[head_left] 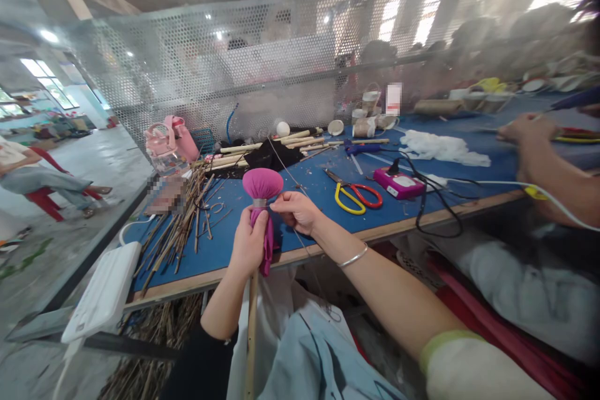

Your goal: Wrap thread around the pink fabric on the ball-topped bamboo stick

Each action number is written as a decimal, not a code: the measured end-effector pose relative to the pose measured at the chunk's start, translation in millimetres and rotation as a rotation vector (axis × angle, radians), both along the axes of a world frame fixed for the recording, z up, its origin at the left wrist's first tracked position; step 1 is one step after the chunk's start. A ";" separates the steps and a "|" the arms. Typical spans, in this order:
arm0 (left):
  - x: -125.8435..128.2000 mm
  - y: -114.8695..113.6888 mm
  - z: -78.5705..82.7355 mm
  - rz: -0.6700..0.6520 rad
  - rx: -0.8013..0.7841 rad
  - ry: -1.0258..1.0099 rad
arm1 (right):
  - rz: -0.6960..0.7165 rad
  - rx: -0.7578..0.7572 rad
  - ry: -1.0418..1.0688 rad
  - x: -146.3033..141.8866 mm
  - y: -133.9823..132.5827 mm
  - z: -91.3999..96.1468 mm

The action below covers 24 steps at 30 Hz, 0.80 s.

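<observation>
A: Where's the magenta cloth bundle (262,182) rn?

B: Held up nr the desk's (220,256) front edge, L of mid. L hand (250,244) is wrapped round it just under the round head; loose tail hangs across that edge.

A: R hand (296,211)?

B: Narrow, fingertips pinched at the bound neck, apparently on thin cord (269,204).

A: Surface?

B: Blue top w/ a bare wood front edge. Dry twigs (180,237) spread at the L front corner; pink handbag (180,137) nr the L back corner. Scissors (349,190), one yellow & one red handle, lie R of the hands, then a purple box (398,182) w/ black plug nr the front edge. White wadding (445,147) behind, toward the back edge.

A: Room?

B: Perf'd metal screen (210,69) along the back edge. Concrete floor (115,181) L of the desk, windows (49,82) & a seated person (42,178) beyond.

A: R end?

B: Co-worker's arm (546,162), blurry; can't tell what that hand's holding.
</observation>
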State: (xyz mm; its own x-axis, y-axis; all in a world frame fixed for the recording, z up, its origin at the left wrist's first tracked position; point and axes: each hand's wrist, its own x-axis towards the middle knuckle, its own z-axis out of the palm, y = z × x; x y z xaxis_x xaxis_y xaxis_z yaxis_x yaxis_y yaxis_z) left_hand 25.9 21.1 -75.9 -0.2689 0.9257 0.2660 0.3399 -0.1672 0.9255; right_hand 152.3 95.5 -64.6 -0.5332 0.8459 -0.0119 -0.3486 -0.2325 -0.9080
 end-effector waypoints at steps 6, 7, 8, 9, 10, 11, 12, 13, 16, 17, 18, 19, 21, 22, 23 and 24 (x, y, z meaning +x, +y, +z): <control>-1.4 1.4 -1.7 0.010 -0.010 0.015 | -0.064 0.002 -0.062 -5.1 1.5 -1.2; -1.4 1.5 -1.7 0.012 -0.012 0.020 | -0.072 0.006 -0.067 -5.6 1.1 -1.2; -1.3 1.5 -1.4 0.014 -0.014 0.025 | -0.075 0.009 -0.068 -5.6 0.5 -1.1; -1.0 1.5 -1.0 0.016 -0.014 0.030 | -0.070 0.011 -0.067 -5.0 -0.1 -0.6; -0.5 1.3 -0.4 0.018 -0.012 0.035 | -0.050 0.010 -0.066 -3.8 -0.7 0.1; 0.2 1.2 0.2 0.020 -0.010 0.040 | -0.014 0.005 -0.065 -1.9 -1.2 1.1; 0.9 0.9 0.9 0.020 -0.007 0.045 | 0.035 -0.001 -0.065 0.2 -1.7 2.3; 1.7 0.7 1.4 0.019 -0.005 0.049 | 0.089 -0.008 -0.062 2.6 -2.0 3.4; 3.4 0.4 1.9 0.011 -0.002 0.061 | 0.211 -0.021 -0.039 7.8 -1.7 5.2; 3.5 0.5 1.6 0.009 -0.002 0.064 | 0.223 -0.019 -0.026 8.5 -1.2 5.0; 3.5 0.6 1.0 0.008 -0.002 0.067 | 0.224 -0.017 -0.015 8.7 -0.5 4.4; 3.1 0.9 0.3 0.010 -0.001 0.068 | 0.219 -0.015 -0.009 8.5 0.2 3.6; 2.0 1.3 -1.1 0.016 0.000 0.064 | 0.197 -0.013 -0.010 7.5 1.6 1.8; 1.4 1.5 -1.7 0.019 0.000 0.061 | 0.185 -0.014 -0.017 7.0 2.2 1.0; 0.9 1.6 -2.0 0.021 0.000 0.056 | 0.173 -0.015 -0.026 6.6 2.6 0.6; 0.4 1.7 -2.1 0.023 -0.001 0.050 | 0.163 -0.016 -0.036 6.3 2.8 0.4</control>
